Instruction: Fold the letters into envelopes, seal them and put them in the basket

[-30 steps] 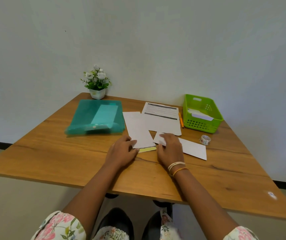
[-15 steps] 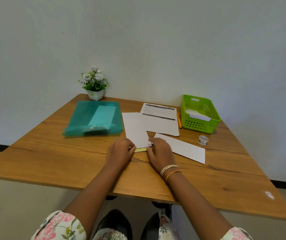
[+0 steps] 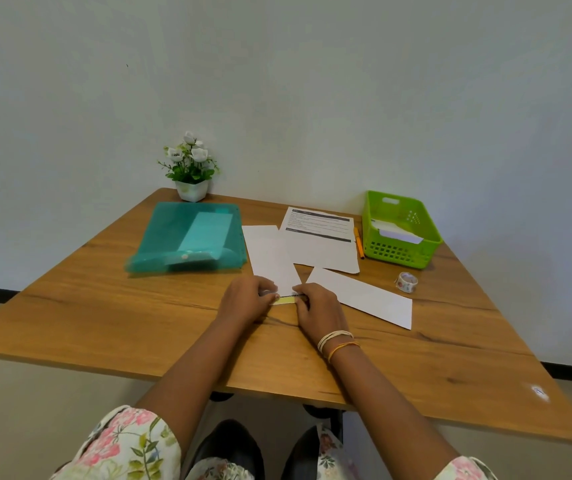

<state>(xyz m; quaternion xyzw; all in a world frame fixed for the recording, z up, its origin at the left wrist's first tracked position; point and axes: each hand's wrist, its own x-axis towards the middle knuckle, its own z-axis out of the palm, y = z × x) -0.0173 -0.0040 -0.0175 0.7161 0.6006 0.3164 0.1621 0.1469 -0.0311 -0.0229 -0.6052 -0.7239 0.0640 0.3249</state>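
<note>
Partly hidden: white envelope [image 3: 272, 258], yellow strip [image 3: 286, 300].

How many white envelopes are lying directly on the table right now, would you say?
2: one envelope under both hands at centre, another envelope just right of the right hand. More may sit inside the green basket.

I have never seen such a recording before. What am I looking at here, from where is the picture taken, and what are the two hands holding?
There is no machine: a person works with two bare hands. The camera sits on the person's head and looks forward and down. The left hand and right hand both pinch a thin yellow strip at the near edge of a white envelope. On the wooden table also lie a second envelope, a printed letter, a teal folder, an orange pen, a tape roll and a flower pot. The green basket already holds white paper.
</note>
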